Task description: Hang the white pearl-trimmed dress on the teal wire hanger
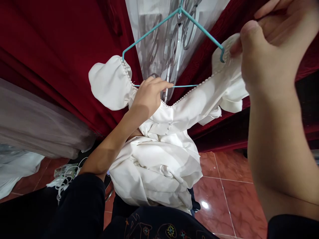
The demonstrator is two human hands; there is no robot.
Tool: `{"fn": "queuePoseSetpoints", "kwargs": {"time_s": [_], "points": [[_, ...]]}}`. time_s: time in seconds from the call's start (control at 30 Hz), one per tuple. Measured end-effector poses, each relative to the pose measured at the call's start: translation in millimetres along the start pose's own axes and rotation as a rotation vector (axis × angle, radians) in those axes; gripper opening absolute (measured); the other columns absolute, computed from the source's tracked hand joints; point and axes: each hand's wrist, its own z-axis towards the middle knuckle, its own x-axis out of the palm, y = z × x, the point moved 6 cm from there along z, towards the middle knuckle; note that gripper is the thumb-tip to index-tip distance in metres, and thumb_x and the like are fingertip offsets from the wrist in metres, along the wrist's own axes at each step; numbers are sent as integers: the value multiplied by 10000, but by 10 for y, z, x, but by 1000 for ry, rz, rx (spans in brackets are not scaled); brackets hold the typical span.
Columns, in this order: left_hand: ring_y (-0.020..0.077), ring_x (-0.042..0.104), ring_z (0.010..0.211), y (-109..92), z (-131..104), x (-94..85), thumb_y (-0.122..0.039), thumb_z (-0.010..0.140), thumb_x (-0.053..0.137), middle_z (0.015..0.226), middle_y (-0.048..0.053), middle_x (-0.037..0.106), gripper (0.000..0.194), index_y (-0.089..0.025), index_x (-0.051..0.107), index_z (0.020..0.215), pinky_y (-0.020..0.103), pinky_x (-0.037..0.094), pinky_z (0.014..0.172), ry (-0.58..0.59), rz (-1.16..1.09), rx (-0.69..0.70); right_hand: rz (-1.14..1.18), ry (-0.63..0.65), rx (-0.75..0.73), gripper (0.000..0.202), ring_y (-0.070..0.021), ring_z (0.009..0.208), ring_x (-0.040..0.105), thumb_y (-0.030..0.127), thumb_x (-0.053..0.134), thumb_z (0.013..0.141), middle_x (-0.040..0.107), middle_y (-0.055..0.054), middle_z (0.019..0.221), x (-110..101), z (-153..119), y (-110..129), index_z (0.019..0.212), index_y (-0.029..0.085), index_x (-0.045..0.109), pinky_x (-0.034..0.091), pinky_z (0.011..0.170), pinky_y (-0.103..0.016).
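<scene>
A white dress (pixel 159 159) with pearl trim along its neckline hangs on a thin turquoise hanger (pixel 152 30), its skirt bunched over my lap. The left puff sleeve (pixel 109 83) sits around that end of the hanger. My left hand (pixel 148 96) is closed on the neckline, close to the hanger's lower bar; whether it also grips the bar I cannot tell. At upper right, my right hand (pixel 269 49) pinches the other shoulder of the dress, beside the hanger's hooked right end. Part of that sleeve is hidden behind my hand.
Dark red curtains (pixel 62 39) hang on both sides of a white metal grille (pixel 178 49). A sheer pale curtain (pixel 37 116) falls at left. Below it lie white cloth (pixel 20 169) and a tangle of white cord (pixel 65 181). Red tiles (pixel 236 199) cover the floor.
</scene>
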Motion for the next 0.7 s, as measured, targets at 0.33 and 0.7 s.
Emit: {"fn": "queuePoseSetpoints", "kwargs": {"time_s": [0.33,0.7], "points": [[275,635,1156,-58,-92,12,-37,990,431,1161,47,732,465,-253,721,1283,492,510,1068,9,100,-10,-105,193,-224,328,-232,1089,664,188,506,974,698,-35,1179,833,-1026,532,1272,315,564,560,949,-434],[293,437,1398,551,-235,-739,-294,1064,645,1396,57,589,388,-286,561,1443,485,367,1217,-563,184,-108,-200,93,-64,340,-261,1117,652,264,407,1044,681,-57,1158,972,-1106,435,1290,314,636,499,1015,-524]]}}
